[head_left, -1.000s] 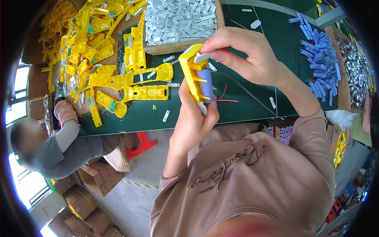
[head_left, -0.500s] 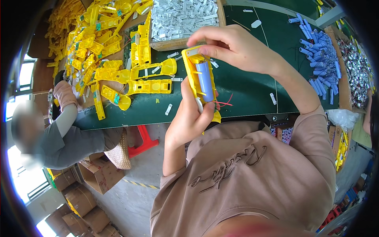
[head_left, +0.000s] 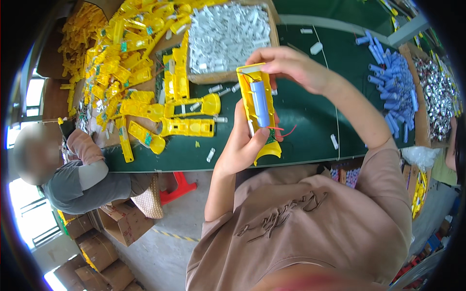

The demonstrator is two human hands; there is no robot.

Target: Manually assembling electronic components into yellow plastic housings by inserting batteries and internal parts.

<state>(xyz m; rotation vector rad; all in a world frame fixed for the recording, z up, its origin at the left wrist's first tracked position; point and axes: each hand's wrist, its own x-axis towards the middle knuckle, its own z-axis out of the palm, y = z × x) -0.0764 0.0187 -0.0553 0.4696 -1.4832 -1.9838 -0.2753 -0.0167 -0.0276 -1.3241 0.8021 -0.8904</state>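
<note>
My left hand is closed around the lower part of a yellow plastic housing, its thumb near the end of the battery. A blue cylindrical battery lies lengthwise inside the housing. Loose red wires stick out beside its lower end. At the housing's far end sits a small pale strip, with a dark wire just below it. My right hand grips that end between thumb and fingers; some fingertips are hidden behind the housing.
Yellow housings, some with green circuit boards, pile up on the left. A box of small pale pieces stands beyond my hands. Blue batteries and a box of shiny metal parts are at right. Another person sits at left.
The housing has moved slightly right and nearer to me in the picture, and shows more of its near end. My right thumb has shifted from the strip to the far end's right side.
</note>
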